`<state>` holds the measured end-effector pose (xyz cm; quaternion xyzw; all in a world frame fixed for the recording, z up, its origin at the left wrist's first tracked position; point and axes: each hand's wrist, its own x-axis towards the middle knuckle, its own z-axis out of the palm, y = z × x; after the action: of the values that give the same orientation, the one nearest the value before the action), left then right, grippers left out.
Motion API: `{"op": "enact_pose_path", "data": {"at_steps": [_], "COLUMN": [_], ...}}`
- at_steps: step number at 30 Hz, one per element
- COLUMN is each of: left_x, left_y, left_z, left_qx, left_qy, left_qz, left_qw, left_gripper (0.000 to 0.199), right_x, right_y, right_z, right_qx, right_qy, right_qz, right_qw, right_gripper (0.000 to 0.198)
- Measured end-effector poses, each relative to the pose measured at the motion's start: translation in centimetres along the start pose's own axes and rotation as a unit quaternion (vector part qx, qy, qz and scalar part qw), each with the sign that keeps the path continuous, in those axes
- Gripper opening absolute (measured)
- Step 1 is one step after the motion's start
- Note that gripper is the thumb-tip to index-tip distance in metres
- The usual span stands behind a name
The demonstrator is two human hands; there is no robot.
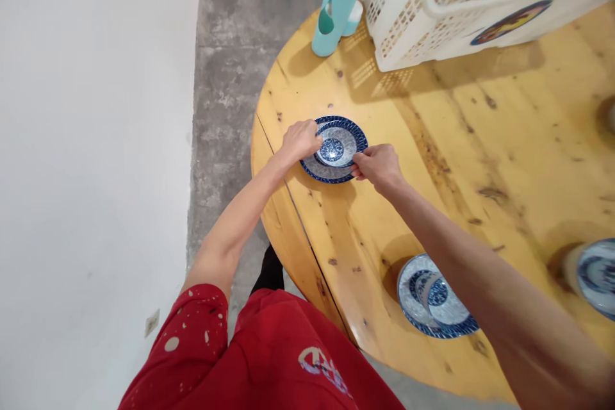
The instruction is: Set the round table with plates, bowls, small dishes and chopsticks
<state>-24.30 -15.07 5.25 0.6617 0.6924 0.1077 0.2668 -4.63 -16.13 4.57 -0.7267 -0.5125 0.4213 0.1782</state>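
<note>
Near the left side of the round wooden table, a small blue-and-white bowl [336,134] sits over a patterned plate [323,173] with a dark blue rim. My left hand [302,139] is closed on the bowl's left edge, its thumb on the inside. From the right, my right hand [379,165] pinches the bowl's opposite edge between thumb and fingers. Some fingertips of both hands are hidden, and I cannot tell whether the bowl rests on the plate or is held just above it.
A second plate [408,291] with a bowl lies under my right forearm, partly covered by it. More blue-and-white dishware [598,275] stands at the right edge. A turquoise bottle [339,6] and a white plastic basket [432,32] stand at the back of the wooden table [384,218].
</note>
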Motion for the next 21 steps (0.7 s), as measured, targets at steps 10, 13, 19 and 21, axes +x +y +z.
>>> {"op": "enact_pose_path", "data": {"at_steps": [10, 13, 19, 21], "left_x": [-1.5, -2.0, -1.2, -0.8], "left_y": [-0.7, -1.1, -0.5, -0.2], "left_z": [-2.9, -3.5, -1.5, -0.8], "left_qx": [0.038, 0.043, 0.049, 0.055], "left_qy": [-0.010, 0.000, -0.030, -0.036], "left_qz": [-0.026, -0.028, -0.002, -0.003], "left_qw": [0.999, 0.999, 0.998, 0.998], "left_gripper": [0.037, 0.038, 0.037, 0.036], "right_x": [-3.0, -4.8, -6.8, -7.0], "right_y": [-1.8, -1.7, -0.1, 0.6], "right_z": [-2.4, -4.2, -5.9, -5.8], "right_qx": [-0.151, -0.149, -0.092, -0.068], "right_qy": [-0.042, -0.003, 0.025, 0.029], "right_qz": [-0.013, -0.038, -0.012, -0.009], "right_qw": [0.988, 0.988, 0.995, 0.997], "right_gripper": [0.039, 0.032, 0.019, 0.017]}}
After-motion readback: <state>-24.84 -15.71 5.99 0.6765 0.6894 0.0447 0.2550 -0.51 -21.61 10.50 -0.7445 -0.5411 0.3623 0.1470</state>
